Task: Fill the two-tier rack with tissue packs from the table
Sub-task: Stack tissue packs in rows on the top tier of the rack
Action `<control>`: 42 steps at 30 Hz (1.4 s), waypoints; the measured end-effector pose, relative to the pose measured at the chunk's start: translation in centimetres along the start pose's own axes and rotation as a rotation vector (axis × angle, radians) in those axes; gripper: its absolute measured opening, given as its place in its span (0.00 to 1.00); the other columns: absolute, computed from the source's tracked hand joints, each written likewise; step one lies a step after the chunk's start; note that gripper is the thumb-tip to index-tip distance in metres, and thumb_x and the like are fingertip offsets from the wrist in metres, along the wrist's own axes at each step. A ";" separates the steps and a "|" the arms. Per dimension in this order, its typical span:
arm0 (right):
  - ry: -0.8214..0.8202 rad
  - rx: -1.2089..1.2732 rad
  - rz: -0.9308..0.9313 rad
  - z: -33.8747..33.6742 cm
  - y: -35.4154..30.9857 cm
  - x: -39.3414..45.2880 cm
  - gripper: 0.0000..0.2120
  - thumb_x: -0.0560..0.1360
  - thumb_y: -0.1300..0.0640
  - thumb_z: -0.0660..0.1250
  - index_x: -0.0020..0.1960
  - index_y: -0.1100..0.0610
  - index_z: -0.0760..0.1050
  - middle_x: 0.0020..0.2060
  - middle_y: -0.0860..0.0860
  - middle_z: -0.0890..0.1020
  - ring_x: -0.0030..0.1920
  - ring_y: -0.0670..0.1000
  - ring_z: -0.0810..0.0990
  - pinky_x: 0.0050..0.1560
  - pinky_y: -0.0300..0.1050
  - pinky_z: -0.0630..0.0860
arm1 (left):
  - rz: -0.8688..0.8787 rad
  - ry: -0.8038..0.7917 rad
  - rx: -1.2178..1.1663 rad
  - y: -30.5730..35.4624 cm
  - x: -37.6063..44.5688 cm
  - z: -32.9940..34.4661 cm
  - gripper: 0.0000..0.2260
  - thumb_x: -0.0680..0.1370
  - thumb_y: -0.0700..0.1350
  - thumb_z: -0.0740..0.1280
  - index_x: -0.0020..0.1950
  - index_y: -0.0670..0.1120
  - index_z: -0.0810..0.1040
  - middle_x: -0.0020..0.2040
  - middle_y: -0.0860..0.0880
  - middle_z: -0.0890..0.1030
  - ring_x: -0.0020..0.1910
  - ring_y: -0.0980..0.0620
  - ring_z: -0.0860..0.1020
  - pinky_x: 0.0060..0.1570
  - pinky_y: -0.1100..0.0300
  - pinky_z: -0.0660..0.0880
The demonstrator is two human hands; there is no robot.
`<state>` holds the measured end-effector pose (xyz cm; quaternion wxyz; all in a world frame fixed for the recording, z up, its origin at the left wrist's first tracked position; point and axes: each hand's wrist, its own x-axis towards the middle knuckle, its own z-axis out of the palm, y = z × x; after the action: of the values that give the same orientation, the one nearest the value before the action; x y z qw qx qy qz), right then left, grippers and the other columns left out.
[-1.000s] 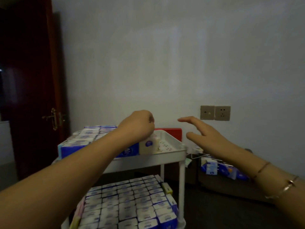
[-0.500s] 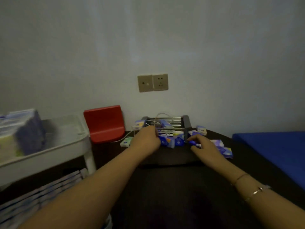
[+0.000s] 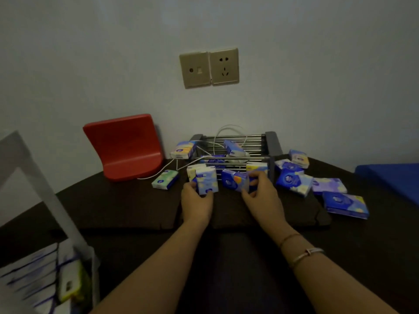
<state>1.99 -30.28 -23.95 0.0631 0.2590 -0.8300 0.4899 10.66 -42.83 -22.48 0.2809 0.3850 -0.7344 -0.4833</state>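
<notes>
The left hand (image 3: 196, 203) grips a pale blue-and-white rectangular tissue pack (image 3: 206, 181) upright; the right hand (image 3: 263, 196) pinches a dark blue one (image 3: 234, 179) just beside it. Best to lift both squarely, clear of the white cable (image 3: 158, 172) behind the grips, then carry them left to the white plastic two-tier rack (image 3: 45, 200).

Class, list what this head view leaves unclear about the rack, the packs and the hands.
- Rack: cut off by the left and bottom edges and blurred; its free space cannot be judged.
- Left hand: grips packs; their exact count is hidden by overlap.
- Right hand: fingers cover part of its pack.
- Pack print: too small to read.
</notes>
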 end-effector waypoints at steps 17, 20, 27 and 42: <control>-0.200 0.217 0.070 -4.5 -1.9 -0.8 0.06 0.76 0.61 0.65 0.50 0.63 0.73 0.43 0.60 0.79 0.43 0.53 0.77 0.43 0.41 0.74 | 0.146 0.005 -0.082 2.9 -2.5 -3.3 0.08 0.75 0.43 0.69 0.50 0.45 0.72 0.44 0.51 0.75 0.40 0.56 0.73 0.34 0.67 0.67; -0.149 0.322 0.091 -7.3 -4.2 -2.2 0.03 0.77 0.59 0.63 0.51 0.55 0.71 0.47 0.57 0.79 0.49 0.53 0.79 0.43 0.38 0.73 | 0.274 0.022 -0.097 6.3 -4.9 -6.2 0.08 0.75 0.41 0.69 0.49 0.44 0.70 0.39 0.53 0.72 0.35 0.60 0.70 0.31 0.73 0.67; -0.129 0.691 -0.003 -12.3 -13.2 -7.1 0.07 0.76 0.64 0.64 0.54 0.57 0.70 0.49 0.55 0.80 0.47 0.53 0.81 0.39 0.40 0.78 | 0.505 0.060 -0.017 14.1 -11.1 -13.0 0.02 0.78 0.40 0.64 0.49 0.44 0.72 0.40 0.51 0.73 0.39 0.52 0.72 0.30 0.63 0.61; 0.263 0.033 -0.970 -10.0 -32.1 -12.2 0.13 0.73 0.63 0.69 0.57 0.56 0.75 0.55 0.53 0.73 0.52 0.47 0.74 0.39 0.31 0.71 | 0.174 -0.255 -0.238 22.2 -16.7 -33.7 0.09 0.81 0.42 0.60 0.44 0.40 0.77 0.38 0.42 0.78 0.37 0.44 0.76 0.48 0.49 0.76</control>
<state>26.74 -29.74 1.83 0.3836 0.5519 -0.5912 0.4458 39.67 -40.23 10.07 0.2697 0.2196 -0.7323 -0.5855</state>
